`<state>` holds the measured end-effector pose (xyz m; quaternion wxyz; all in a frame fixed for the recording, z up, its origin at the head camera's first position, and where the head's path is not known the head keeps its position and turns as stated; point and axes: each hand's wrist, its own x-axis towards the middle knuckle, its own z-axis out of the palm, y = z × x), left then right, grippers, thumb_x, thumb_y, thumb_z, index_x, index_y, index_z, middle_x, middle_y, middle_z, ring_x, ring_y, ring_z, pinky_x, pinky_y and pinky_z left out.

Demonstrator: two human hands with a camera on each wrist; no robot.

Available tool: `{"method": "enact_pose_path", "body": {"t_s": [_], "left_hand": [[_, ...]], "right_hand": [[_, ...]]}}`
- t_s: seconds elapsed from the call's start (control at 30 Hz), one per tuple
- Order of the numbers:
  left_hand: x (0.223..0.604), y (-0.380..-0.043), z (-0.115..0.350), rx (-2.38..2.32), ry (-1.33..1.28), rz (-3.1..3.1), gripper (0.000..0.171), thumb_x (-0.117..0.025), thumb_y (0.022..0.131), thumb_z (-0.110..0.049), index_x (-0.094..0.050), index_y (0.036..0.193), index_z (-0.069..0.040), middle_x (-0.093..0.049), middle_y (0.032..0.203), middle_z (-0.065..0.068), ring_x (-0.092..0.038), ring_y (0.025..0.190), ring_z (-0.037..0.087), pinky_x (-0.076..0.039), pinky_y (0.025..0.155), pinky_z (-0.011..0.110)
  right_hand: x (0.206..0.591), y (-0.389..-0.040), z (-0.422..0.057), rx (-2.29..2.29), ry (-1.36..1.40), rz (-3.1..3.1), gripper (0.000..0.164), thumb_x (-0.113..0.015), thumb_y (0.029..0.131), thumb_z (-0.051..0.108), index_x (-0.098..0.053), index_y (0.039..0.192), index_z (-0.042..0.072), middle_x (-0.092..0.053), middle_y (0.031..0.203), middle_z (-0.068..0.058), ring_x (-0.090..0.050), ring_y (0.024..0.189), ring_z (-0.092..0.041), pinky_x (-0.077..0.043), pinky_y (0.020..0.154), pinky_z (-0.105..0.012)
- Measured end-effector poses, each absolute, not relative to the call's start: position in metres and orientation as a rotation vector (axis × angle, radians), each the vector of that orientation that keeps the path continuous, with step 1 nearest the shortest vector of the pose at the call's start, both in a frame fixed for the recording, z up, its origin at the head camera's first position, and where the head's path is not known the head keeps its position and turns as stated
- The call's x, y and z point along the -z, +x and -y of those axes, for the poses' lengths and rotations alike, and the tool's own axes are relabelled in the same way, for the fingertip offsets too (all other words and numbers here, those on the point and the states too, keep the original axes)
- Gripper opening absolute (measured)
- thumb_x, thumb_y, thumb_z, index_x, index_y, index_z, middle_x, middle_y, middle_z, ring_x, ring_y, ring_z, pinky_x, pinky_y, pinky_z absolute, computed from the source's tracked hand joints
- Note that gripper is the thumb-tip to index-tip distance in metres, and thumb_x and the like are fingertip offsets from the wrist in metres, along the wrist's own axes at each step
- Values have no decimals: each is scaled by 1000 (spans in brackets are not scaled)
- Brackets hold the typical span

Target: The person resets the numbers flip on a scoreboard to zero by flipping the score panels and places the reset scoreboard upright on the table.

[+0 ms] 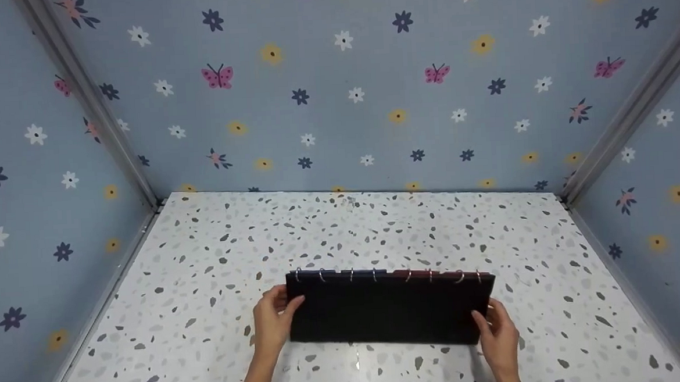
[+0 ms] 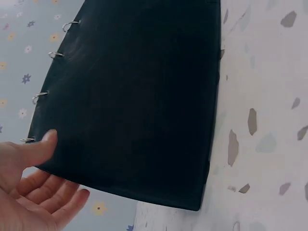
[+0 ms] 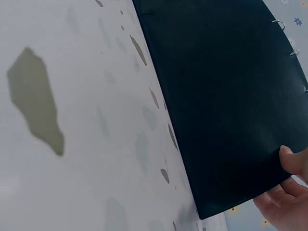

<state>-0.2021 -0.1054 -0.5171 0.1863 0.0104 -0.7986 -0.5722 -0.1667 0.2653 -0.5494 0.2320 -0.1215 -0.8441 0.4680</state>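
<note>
A wide black ring-bound board stands tilted on the speckled table, with several metal rings along its top edge. Behind that edge show thin strips of dark blue and dark red; the rest of what lies behind is hidden. My left hand pinches the left edge, thumb on the black face and fingers behind. At the opposite edge my right hand grips in the same way. In the left wrist view the left thumb presses near the ringed corner. The right wrist view shows the right thumb on the black face.
The white table has grey and brown speckles. Blue flowered panels rise at the back and both sides, joined by grey metal posts at the corners.
</note>
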Motion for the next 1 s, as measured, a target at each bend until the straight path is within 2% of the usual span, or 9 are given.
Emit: {"method": "enact_pose_path", "body": {"t_s": [0.1,0.23,0.33,0.47,0.67,0.87,1.0], "left_hand": [[519,-209,110,1626,15,2247,20,-73,73,-1,-61,86,8,-62,78,15,-61,70,25,-50,64,26],[519,-223,118,1631,-12,2250,19,-73,73,-1,-62,86,8,-63,79,16,-61,71,26,-50,65,25],[518,-237,122,1589,-32,2259,19,-73,73,-1,-63,87,8,-64,80,16,-61,72,26,-50,65,26],[516,-255,126,1542,-61,2288,20,-72,74,-1,-64,89,8,-65,82,16,-61,73,26,-50,66,30],[514,-276,127,1569,-68,2294,22,-70,76,-1,-63,95,7,-64,87,17,-61,79,27,-50,71,35],[520,-267,117,1391,-50,2265,29,-69,77,-3,-60,103,8,-62,95,20,-60,84,32,-47,73,42],[526,-244,100,1330,-52,2225,42,-67,81,-7,-50,116,11,-50,115,26,-49,106,37,-38,90,45]], "right_hand": [[545,-162,-263,-1298,-376,2382,27,-61,85,2,-54,111,-1,-63,96,-20,-61,86,-27,-50,73,-31],[545,-157,-258,-1320,-385,2380,23,-64,82,2,-57,104,0,-64,91,-17,-62,80,-20,-49,68,-23],[546,-152,-253,-1333,-346,2341,21,-67,80,2,-58,97,-1,-65,85,-15,-62,74,-11,-47,65,-17],[546,-142,-243,-1355,-345,2321,20,-70,78,5,-57,91,-2,-64,83,-13,-60,70,-5,-47,63,-15],[544,-132,-231,-1415,-397,2340,20,-71,76,3,-55,85,-2,-63,80,-14,-59,69,-7,-49,62,-17],[542,-132,-249,-1631,-401,2397,17,-69,77,0,-57,88,-6,-63,79,-13,-62,67,-11,-51,62,-24],[533,-136,-277,-1726,-412,2411,20,-67,78,-4,-57,95,-10,-63,82,-16,-62,69,-13,-51,62,-26]]}}
